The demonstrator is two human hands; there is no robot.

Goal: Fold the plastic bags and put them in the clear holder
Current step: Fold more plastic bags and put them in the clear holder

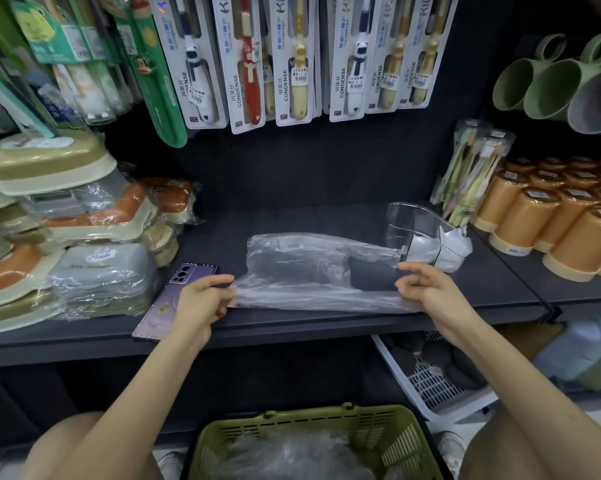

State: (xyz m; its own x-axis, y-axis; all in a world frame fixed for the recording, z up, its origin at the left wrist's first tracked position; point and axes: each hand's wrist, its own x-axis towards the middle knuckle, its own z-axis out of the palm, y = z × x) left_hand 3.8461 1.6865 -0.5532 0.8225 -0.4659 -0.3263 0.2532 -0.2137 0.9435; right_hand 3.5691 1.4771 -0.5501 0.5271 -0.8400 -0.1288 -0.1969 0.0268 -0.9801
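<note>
On the dark shelf before us, a purple phone lies at eight o'clock of the plastic bag, partly under our left wrist. Wrapped soap boxes pile up further out at nine. Toothbrush packs hang at twelve, green mugs at two, and orange cups crowd the shelf at three. The clear holder stands at two o'clock of the bag, just beside its right end, with white folded bags inside it. Below the shelf, a green basket sits at six between our knees with crumpled clear plastic in it, and a white basket sits at four.

The bag lies lengthwise along the front of the shelf, pulled out between our hands. Our left hand pinches its left edge between thumb and curled fingers. Our right hand pinches the right end, thumb against fingertips. Both hands are clamped on the bag, well apart.

Both forearms reach up and forward from the lower corners, wrists about level over the shelf's front lip.
</note>
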